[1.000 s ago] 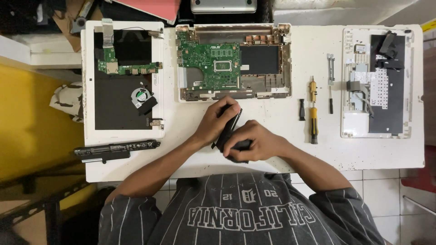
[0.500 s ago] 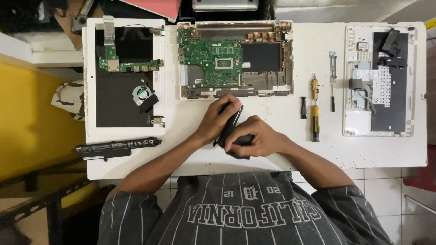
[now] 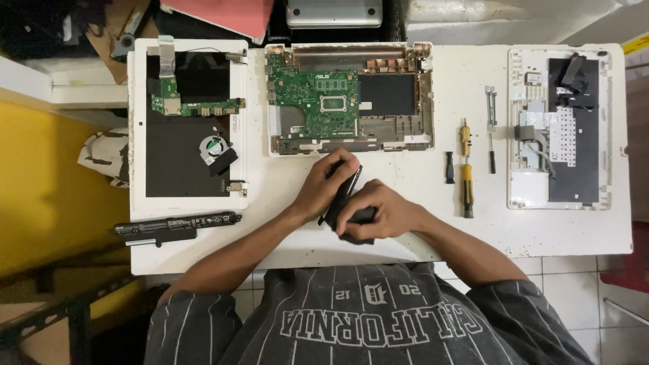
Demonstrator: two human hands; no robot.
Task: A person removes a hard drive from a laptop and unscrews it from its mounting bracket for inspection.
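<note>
A: Fingers (image 3: 338, 177) of both hands close around a black part (image 3: 346, 197), above the counter's (image 3: 473, 233) near edge.

B: A loosened grip could drop it off that edge.

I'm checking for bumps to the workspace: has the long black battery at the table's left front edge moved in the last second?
No. The battery still lies just below the white panel, at the same angle.

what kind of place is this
Probably a small electronics repair bench. A white table holds an opened laptop base with a green circuit board, a yellow-handled screwdriver and a long black battery. Both hands hold a black part.
</note>
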